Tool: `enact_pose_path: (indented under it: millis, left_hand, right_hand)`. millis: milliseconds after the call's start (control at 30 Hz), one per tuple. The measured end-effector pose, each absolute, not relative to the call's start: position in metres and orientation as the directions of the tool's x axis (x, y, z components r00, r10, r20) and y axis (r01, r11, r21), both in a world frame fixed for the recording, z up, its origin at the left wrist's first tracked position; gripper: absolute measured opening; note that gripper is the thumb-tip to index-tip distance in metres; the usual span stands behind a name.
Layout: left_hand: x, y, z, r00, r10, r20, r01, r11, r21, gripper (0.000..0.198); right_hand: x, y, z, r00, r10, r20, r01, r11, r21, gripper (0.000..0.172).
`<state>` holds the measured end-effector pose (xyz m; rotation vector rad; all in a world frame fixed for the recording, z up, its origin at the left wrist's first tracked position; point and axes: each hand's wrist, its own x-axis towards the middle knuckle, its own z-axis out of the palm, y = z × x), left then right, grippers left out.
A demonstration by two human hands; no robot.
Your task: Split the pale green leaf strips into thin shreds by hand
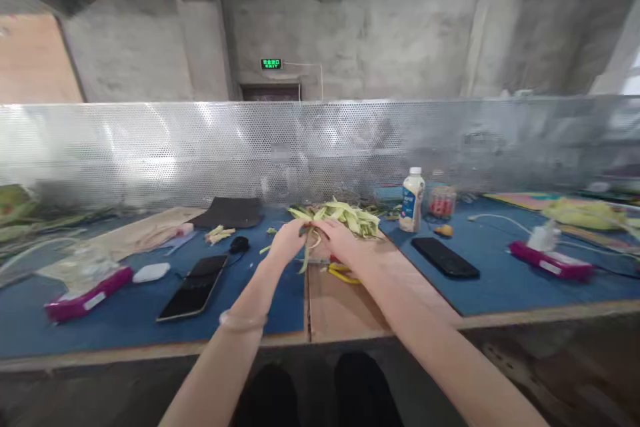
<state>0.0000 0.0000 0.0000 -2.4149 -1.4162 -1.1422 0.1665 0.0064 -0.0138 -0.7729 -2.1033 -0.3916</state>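
Note:
Both my hands meet over the middle of the bench. My left hand (289, 240) and my right hand (336, 235) are closed on a thin green strip (306, 255) that hangs down between them. Just behind the hands lies a heap of pale green strips (345, 215), like husks or leaves. A yellow tool handle (341, 273) shows under my right wrist on the brown cardboard (345, 307). A clear bangle (242, 321) is on my left forearm.
A phone (193, 287), a white case (151, 272) and a pink tissue pack (85, 293) lie left. A bottle (413, 200), a red-lidded jar (442, 201), a black phone (444, 257) and another pink pack (549, 263) lie right. A perforated metal screen (200, 147) stands behind.

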Motion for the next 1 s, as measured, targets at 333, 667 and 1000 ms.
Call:
enact_pose_path:
  millis: [333,667,1000]
  left_hand:
    - [0.002,-0.005,0.001,0.277,0.707,0.651,0.739,-0.59,0.326,0.027]
    - [0.008,-0.008,0.001,0.236,0.832,0.502,0.506,-0.546,0.667,0.036]
    - [0.01,-0.003,-0.002,0.211,0.856,0.471,0.484,-0.51,0.711,0.034]
  right_hand:
    - [0.164,-0.002,-0.006,-0.335,0.466,0.819,0.508,0.821,-0.26,0.026]
    - [0.167,0.002,-0.003,-0.207,0.849,0.486,0.039,0.503,-0.863,0.027]
    - [0.166,0.006,-0.006,-0.192,0.859,0.474,0.044,0.49,-0.871,0.03]
